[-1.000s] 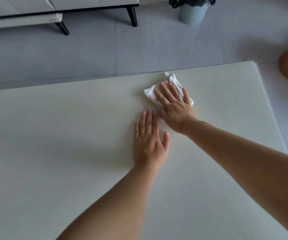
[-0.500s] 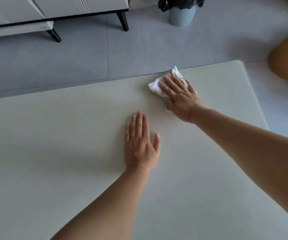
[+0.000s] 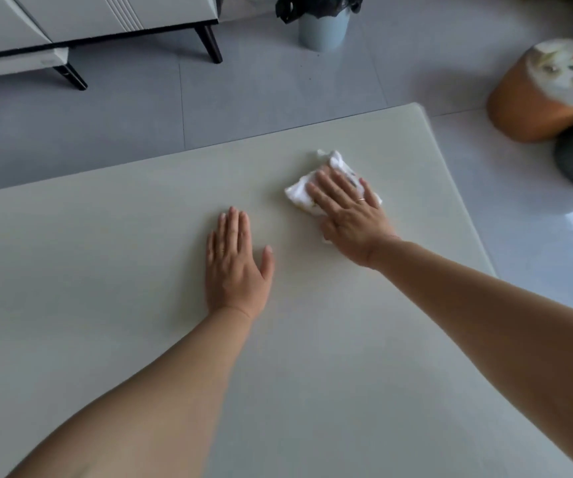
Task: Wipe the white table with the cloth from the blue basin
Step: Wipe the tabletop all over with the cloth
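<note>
Our right hand (image 3: 348,220) lies flat on the white cloth (image 3: 299,195), fingers straight and spread, pressing it onto the tabletop (image 3: 105,257). The cloth shows beyond the fingertips and to their left. Our left hand (image 3: 235,269) rests palm-down on the tabletop, fingers straight, just left of the right hand and not touching the cloth. Dark marks on the cloth by our right fingers may be a print, but they are too blurred to tell. Past the right hand, an orange stool (image 3: 533,105) stands on the floor (image 3: 278,84).
</note>
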`<state>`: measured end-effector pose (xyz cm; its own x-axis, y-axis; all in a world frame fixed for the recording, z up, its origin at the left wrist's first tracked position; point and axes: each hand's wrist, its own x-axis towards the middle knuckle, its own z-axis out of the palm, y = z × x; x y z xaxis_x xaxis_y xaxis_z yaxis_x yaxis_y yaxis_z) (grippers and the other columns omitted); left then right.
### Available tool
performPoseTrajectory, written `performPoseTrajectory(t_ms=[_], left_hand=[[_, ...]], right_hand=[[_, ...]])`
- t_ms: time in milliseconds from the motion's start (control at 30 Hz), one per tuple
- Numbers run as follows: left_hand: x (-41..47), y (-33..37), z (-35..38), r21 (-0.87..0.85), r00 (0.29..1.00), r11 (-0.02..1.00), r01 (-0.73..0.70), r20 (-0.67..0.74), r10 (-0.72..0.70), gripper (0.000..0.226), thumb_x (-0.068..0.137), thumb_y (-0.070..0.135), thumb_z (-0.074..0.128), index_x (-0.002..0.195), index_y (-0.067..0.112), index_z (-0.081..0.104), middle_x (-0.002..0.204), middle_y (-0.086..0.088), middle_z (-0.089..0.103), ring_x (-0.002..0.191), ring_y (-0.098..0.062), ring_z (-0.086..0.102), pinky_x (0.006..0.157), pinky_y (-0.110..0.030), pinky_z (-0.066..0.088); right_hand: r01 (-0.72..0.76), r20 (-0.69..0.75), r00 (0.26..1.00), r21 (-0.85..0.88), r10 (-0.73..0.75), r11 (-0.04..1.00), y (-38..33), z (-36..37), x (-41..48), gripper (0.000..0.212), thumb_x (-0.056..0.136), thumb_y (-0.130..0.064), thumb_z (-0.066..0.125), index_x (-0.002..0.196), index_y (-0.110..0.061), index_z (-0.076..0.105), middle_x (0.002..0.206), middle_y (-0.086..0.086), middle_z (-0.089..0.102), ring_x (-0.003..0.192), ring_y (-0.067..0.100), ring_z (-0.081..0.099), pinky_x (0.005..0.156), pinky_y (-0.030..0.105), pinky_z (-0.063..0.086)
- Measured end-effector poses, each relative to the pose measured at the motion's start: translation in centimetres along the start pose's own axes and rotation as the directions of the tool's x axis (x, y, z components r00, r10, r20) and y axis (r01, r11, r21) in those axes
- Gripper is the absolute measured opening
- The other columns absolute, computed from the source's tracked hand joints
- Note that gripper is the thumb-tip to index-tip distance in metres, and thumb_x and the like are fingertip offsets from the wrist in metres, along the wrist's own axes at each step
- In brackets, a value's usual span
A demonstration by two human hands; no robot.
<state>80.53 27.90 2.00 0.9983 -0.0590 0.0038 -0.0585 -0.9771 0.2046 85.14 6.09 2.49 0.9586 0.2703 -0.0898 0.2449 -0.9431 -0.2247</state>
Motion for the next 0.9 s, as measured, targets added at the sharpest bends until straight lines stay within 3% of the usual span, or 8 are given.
performPoseTrajectory(t_ms=[133, 200, 333, 433, 533, 667, 833, 900], left_hand=[[0.0, 0.0, 0.3, 0.017, 1.000, 1.000, -0.001, -0.007, 0.002, 0.070, 0.088, 0.044, 0.025, 0.148, 0.007, 0.023, 0.157, -0.010, 0.020, 0.145, -0.025, 0.017, 0.118, -0.039, 0.011], [-0.1, 0.0, 0.5, 0.023, 1.000, 1.000, -0.002, -0.005, 0.002, 0.069, 0.089, 0.042, 0.028, 0.148, 0.007, 0.022, 0.157, -0.011, 0.018, 0.145, -0.025, 0.016, 0.118, -0.039, 0.009], [-0.2, 0.3, 0.5, 0.083, 1.000, 0.996, 0.010, 0.029, -0.013, 0.065, 0.096, 0.037, 0.038, 0.149, 0.006, 0.016, 0.158, -0.011, 0.012, 0.146, -0.024, 0.010, 0.119, -0.038, 0.002], [-0.9, 0.8, -0.1, 0.103, 0.998, 0.993, 0.065, 0.006, -0.066, 0.067, 0.097, 0.037, 0.040, 0.149, 0.005, 0.015, 0.158, -0.012, 0.011, 0.147, -0.024, 0.008, 0.119, -0.039, 0.001], [-3.9, 2.2, -0.8, 0.064, 0.997, 0.996, 0.069, -0.042, -0.066, 0.064, 0.096, 0.035, 0.041, 0.148, 0.003, 0.020, 0.157, -0.014, 0.018, 0.145, -0.027, 0.015, 0.118, -0.041, 0.007], [-10.6, 5.1, -0.5, -0.001, 1.000, 1.000, 0.018, -0.021, -0.018, 0.065, 0.094, 0.040, 0.031, 0.145, 0.001, 0.030, 0.153, -0.016, 0.028, 0.142, -0.030, 0.026, 0.116, -0.043, 0.019], [-17.5, 7.6, 0.5, -0.020, 0.999, 1.000, -0.013, 0.042, 0.014, 0.064, 0.093, 0.040, 0.033, 0.141, -0.002, 0.037, 0.148, -0.017, 0.036, 0.137, -0.032, 0.035, 0.113, -0.044, 0.024], [-18.5, 7.9, 0.7, -0.008, 0.998, 1.000, -0.010, 0.063, 0.011, 0.064, 0.093, 0.041, 0.032, 0.141, -0.001, 0.037, 0.149, -0.017, 0.036, 0.137, -0.031, 0.035, 0.112, -0.043, 0.023]], right_hand=[[-0.398, -0.061, 0.913, 0.069, 0.403, 0.915, 4.7, -0.8, -3.5, 0.061, 0.093, -0.029, 0.037, 0.150, -0.028, 0.013, 0.160, -0.003, 0.002, 0.146, 0.014, -0.006, 0.115, 0.041, -0.007], [-0.485, -0.084, 0.865, 0.110, 0.495, 0.867, 2.8, -0.2, -4.6, 0.065, 0.090, -0.028, 0.040, 0.150, -0.027, 0.014, 0.160, -0.001, 0.003, 0.146, 0.015, -0.006, 0.115, 0.043, -0.008], [-0.228, -0.059, 0.971, 0.089, 0.234, 0.970, -2.2, 1.5, -9.0, 0.066, 0.087, -0.031, 0.035, 0.150, -0.026, 0.014, 0.159, -0.003, 0.001, 0.145, 0.016, -0.009, 0.113, 0.038, -0.015], [-0.051, -0.023, 0.998, 0.011, 0.051, 0.999, 0.6, 1.2, -12.2, 0.061, 0.092, -0.033, 0.030, 0.149, -0.031, 0.008, 0.155, -0.011, -0.007, 0.142, 0.010, -0.015, 0.114, 0.034, -0.016], [-0.259, -0.023, 0.965, 0.033, 0.260, 0.965, 3.7, 0.2, -14.3, 0.062, 0.095, -0.029, 0.037, 0.149, -0.032, 0.007, 0.158, -0.008, -0.004, 0.144, 0.010, -0.014, 0.115, 0.035, -0.014], [-0.484, -0.056, 0.867, 0.137, 0.495, 0.864, -0.2, 0.6, -16.0, 0.070, 0.089, -0.025, 0.046, 0.150, -0.027, 0.012, 0.159, -0.003, 0.000, 0.145, 0.013, -0.010, 0.113, 0.039, -0.014], [-0.073, 0.036, 0.997, 0.025, 0.072, 0.997, -1.7, 1.3, -20.7, 0.064, 0.090, -0.032, 0.036, 0.149, -0.027, 0.013, 0.157, -0.003, 0.002, 0.146, 0.020, -0.004, 0.117, 0.042, -0.006], [-0.038, 0.054, 0.998, -0.044, 0.040, 0.998, 1.1, 0.7, -22.0, 0.064, 0.087, -0.039, 0.027, 0.148, -0.028, 0.013, 0.157, -0.002, 0.006, 0.146, 0.020, -0.001, 0.117, 0.041, -0.001]])
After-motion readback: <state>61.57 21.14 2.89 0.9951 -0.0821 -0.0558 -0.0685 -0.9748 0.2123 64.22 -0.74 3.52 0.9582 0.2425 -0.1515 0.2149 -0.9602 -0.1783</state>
